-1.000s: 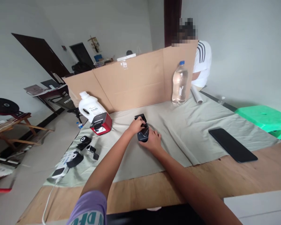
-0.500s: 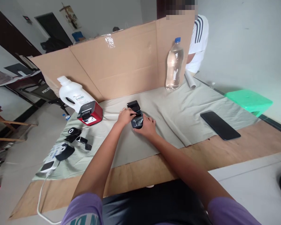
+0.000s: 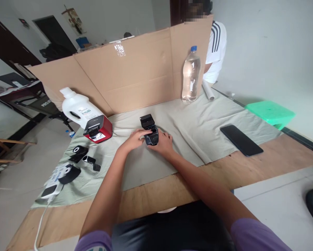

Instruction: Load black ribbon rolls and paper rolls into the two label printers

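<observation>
A small black device (image 3: 153, 139) with a flipped-up lid (image 3: 147, 120) lies on the cloth in front of me; it looks like a portable printer. My right hand (image 3: 164, 143) is wrapped around its right side, thumb along the near edge. From the left, my left hand (image 3: 135, 139) reaches in with its index finger stretched over the device's opened middle, touching it, thumb apart. The other left fingers are partly hidden. Whatever lies under that fingertip is too small to make out.
A red and black box-shaped machine (image 3: 100, 129) stands left, before a white jug (image 3: 80, 109). Black rolls (image 3: 70, 174) and a white power strip (image 3: 51, 191) lie nearer. Behind are a cardboard screen (image 3: 130, 76) and water bottle (image 3: 191, 76); a phone (image 3: 241, 140) lies right.
My left hand has drawn back a little to the left and lower, its index finger now reaching into the device. My right hand keeps its hold. The camera has shifted slightly.
</observation>
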`<state>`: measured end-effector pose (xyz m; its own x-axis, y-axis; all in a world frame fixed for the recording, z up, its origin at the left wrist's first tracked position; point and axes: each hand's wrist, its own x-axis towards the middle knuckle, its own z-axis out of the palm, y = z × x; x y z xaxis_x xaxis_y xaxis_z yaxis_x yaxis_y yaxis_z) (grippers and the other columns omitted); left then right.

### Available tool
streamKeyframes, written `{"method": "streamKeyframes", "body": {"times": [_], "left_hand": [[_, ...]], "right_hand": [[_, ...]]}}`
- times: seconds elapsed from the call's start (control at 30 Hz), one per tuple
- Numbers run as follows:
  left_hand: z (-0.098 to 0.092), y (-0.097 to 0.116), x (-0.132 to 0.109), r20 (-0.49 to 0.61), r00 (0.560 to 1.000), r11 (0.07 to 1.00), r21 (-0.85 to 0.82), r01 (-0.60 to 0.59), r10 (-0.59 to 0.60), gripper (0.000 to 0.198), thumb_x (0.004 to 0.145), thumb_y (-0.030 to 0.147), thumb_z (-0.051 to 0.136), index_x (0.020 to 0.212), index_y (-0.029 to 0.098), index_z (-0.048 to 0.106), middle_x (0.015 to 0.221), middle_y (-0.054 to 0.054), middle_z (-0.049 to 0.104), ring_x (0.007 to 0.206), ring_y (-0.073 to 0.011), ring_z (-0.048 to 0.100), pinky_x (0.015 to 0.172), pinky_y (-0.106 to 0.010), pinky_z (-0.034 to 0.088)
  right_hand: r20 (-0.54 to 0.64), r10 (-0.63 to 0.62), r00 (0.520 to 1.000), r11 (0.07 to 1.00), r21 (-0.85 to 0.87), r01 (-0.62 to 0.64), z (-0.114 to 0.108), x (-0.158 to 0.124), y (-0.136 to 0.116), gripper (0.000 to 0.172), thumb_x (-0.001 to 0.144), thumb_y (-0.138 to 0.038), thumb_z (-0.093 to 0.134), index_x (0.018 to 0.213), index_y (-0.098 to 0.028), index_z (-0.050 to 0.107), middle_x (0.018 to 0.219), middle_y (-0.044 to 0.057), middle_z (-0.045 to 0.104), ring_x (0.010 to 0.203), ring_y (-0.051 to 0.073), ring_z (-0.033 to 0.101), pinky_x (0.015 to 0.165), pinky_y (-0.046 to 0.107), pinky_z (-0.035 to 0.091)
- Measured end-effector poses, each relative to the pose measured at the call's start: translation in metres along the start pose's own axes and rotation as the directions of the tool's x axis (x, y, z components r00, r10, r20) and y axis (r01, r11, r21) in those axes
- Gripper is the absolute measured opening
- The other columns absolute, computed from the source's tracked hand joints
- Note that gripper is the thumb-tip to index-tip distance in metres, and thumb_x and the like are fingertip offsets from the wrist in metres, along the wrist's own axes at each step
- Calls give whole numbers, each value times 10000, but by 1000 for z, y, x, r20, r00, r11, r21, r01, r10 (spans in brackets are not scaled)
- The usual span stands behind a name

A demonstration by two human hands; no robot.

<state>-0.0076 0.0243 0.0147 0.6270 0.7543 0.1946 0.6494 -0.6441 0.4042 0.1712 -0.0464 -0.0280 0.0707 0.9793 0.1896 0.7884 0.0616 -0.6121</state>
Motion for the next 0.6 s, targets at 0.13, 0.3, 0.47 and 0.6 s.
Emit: {"method": "streamKeyframes", "body": {"times": [0.13, 0.3, 0.47, 0.6], "left_hand": [[19, 18, -23, -88, 994, 997, 26, 69, -67, 559, 823, 182, 600, 1367, 309, 604, 1416, -45, 602, 1395, -300, 426, 1146, -522, 317], [42, 39, -21, -210, 977, 996, 74, 47, -31, 451, 922, 363, 589, 1367, 287, 603, 1425, -52, 598, 1398, -302, 408, 1138, -529, 287], [50, 29, -27, -261, 964, 999, -27, 32, -38, 488, 959, 252, 466, 1445, 266, 517, 1428, -45, 595, 1383, -239, 423, 1144, -447, 294], [50, 23, -33, -204, 979, 998, -57, 6, -18, 663, 846, 146, 478, 1496, 274, 453, 1515, -25, 503, 1443, -253, 326, 1186, -443, 244]], "right_hand": [[2, -6, 1000, 1000, -7, 6, 0, -2, 0, 970, 728, -537, 683, 1525, -134, 306, 1449, 189, 531, 1305, 355, 453, 1035, 460, 287], [-31, 20, 999, 999, -33, -21, 1, -3, -2, 893, 771, -412, 608, 1532, -74, 284, 1384, 209, 579, 1295, 339, 471, 1037, 446, 289], [-41, 37, 998, 996, -74, -40, 2, -2, -2, 986, 770, -506, 622, 1558, -86, 206, 1406, 225, 553, 1312, 348, 460, 1061, 456, 272], [-23, 25, 999, 998, -57, -27, 0, -2, 1, 1054, 747, -534, 654, 1564, -74, 171, 1399, 236, 550, 1319, 359, 457, 1072, 474, 269]]}}
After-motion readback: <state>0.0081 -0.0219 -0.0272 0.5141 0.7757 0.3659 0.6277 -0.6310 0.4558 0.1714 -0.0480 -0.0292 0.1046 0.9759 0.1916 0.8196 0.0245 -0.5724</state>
